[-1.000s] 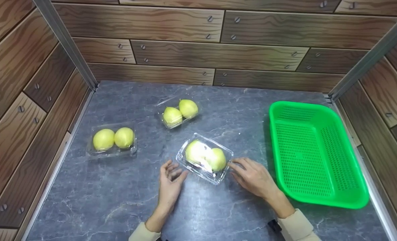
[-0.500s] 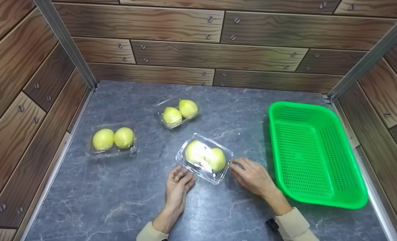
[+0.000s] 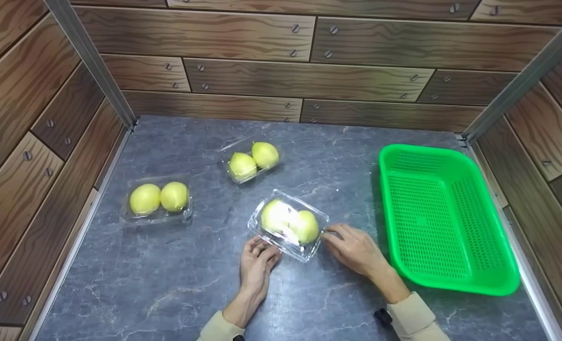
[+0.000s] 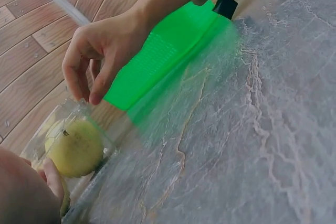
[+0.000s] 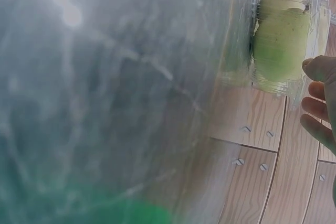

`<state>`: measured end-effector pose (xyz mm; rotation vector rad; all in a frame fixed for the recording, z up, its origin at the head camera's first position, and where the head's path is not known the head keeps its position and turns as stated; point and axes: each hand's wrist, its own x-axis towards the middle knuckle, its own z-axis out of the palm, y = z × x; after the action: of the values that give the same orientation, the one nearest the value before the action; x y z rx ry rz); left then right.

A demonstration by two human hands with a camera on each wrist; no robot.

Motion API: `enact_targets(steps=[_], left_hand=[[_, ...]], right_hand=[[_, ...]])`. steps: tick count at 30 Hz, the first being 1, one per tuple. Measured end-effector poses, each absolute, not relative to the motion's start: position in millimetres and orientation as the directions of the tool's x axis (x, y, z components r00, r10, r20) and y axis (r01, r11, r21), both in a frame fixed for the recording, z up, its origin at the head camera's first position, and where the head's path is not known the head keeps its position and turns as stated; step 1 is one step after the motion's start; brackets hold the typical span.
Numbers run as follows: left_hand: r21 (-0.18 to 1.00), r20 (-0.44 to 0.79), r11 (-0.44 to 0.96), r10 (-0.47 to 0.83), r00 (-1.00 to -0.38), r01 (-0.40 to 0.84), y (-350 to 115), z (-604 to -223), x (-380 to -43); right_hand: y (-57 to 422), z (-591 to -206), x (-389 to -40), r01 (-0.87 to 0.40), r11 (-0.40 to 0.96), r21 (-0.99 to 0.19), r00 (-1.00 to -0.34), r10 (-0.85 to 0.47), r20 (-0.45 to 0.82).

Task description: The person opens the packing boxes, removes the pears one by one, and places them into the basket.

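Observation:
A clear plastic clamshell box [image 3: 288,225] holding two yellow-green pears lies on the grey marbled table, its lid bright with glare. My left hand [image 3: 256,267] is at its near-left edge, thumb by the rim and fingers loosely bent; in the left wrist view its thumb [image 4: 51,178] lies against the box. My right hand [image 3: 354,248] is at the right corner of the box. In the right wrist view its thumb tip [image 5: 314,67] meets the lid's rim while the other fingers stay loosely spread. Neither hand plainly grips the box.
Two more clear boxes of pears stand farther off, one at the left [image 3: 158,201] and one at the back [image 3: 252,162]. A green perforated basket [image 3: 428,218] stands at the right. Wood-patterned panels [image 3: 243,73] enclose the table.
My left hand has moved right and slightly down, from beside the box to its near-left edge. My right hand stays at the right corner. The box has not visibly moved.

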<state>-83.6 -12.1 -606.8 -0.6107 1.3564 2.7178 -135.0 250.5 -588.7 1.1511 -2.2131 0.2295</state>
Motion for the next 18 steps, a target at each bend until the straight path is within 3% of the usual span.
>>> enact_targets(steps=[18], left_hand=[[0.759, -0.349, -0.627, -0.163, -0.923, -0.176, -7.7, -609.2, -85.9]], right_hand=[[248.1, -590.9, -140.1, -0.79, 0.592, 0.159, -0.396, -0.692, 0.604]])
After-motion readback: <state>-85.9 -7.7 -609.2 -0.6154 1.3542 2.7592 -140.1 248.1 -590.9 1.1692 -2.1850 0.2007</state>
